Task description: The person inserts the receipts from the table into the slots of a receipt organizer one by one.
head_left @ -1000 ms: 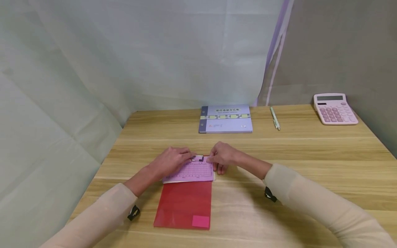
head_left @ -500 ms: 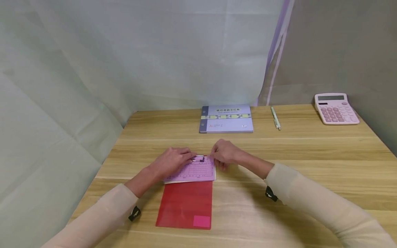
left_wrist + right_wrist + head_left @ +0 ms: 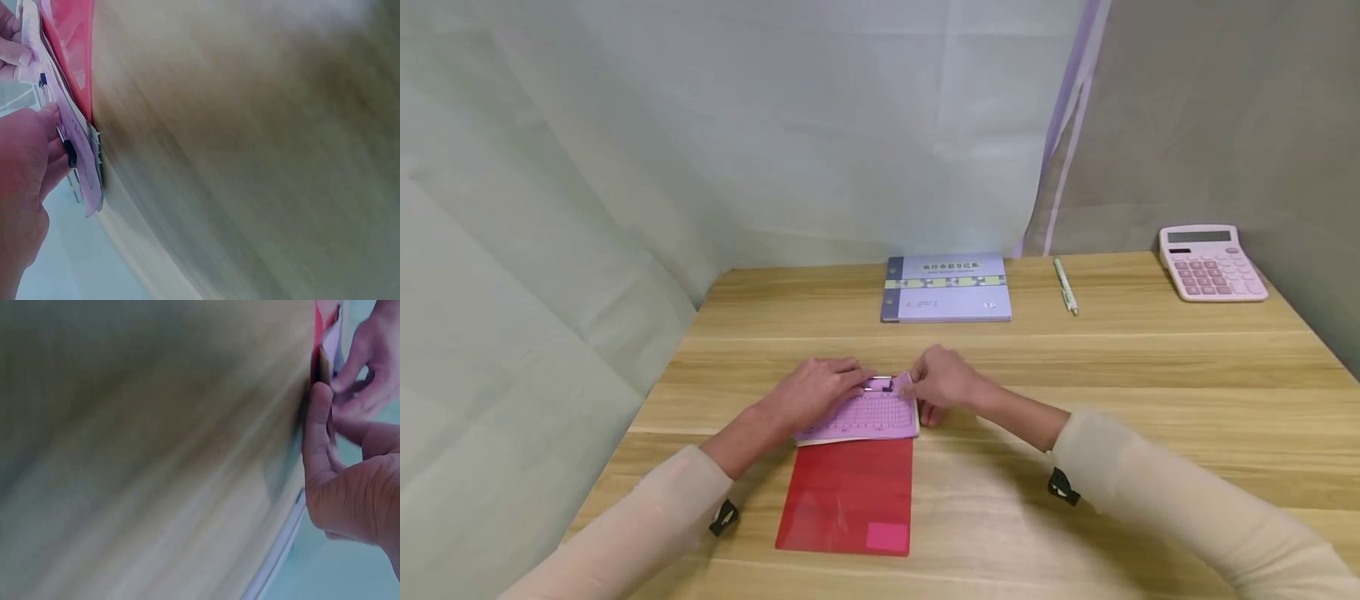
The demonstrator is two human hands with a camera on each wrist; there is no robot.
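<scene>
A pad of purple printed forms [image 3: 872, 417] lies across the top of a red translucent folder [image 3: 848, 492], which has a pink label [image 3: 887, 536] near its lower corner. At the upper edge of the forms sits a metal wire clip [image 3: 882, 388] with black ends. My left hand [image 3: 815, 393] holds this clip from the left, thumb and fingers about it in the left wrist view. My right hand [image 3: 945, 380] pinches the upper right corner of the top form, which bends up a little. In the right wrist view my right fingers [image 3: 320, 419] are at the pad's edge.
A lilac ledger book [image 3: 947, 287] lies at the back of the wooden table [image 3: 1045, 367]. To its right are a pale green pen [image 3: 1065, 286] and a pink calculator [image 3: 1212, 263]. Pale curtains [image 3: 820, 125] hang behind and to the left.
My right hand lifted slightly away from the corner, then came back down and now grips it, with the paper corner raised. My left hand has stayed at the clip.
</scene>
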